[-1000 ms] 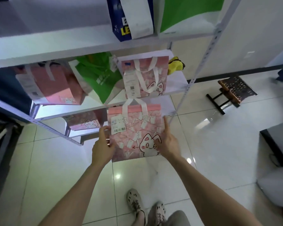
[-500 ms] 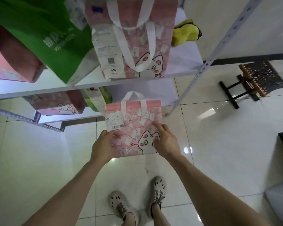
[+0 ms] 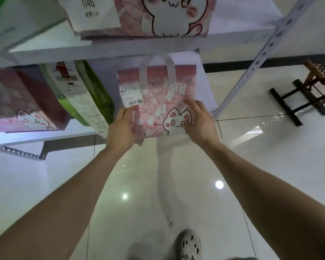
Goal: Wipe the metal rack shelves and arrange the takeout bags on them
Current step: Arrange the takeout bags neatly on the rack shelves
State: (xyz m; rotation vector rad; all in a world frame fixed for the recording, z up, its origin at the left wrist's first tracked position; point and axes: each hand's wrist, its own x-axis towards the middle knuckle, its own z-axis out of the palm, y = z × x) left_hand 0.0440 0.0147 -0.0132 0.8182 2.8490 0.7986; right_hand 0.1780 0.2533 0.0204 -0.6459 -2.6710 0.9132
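Note:
A pink takeout bag with a white cat print, white handles and a barcode label (image 3: 158, 102) is held upright at the front of the rack's lowest shelf (image 3: 204, 85). My left hand (image 3: 120, 128) grips its left lower edge. My right hand (image 3: 199, 122) grips its right edge with the thumb on the front by the cat. The bag's bottom edge is hidden behind my hands.
On the same shelf to the left stand a green bag (image 3: 86, 96) and a pink cat bag (image 3: 24, 107). The shelf above (image 3: 139, 46) holds another pink cat bag (image 3: 158, 14). A perforated rack post (image 3: 257, 62) runs diagonally at right. A dark stool (image 3: 308, 92) stands on the glossy tiled floor.
I have bent lower and closer to the rack. Both hands have carried the pink bag down and forward, from in front of the rack to the lowest shelf.

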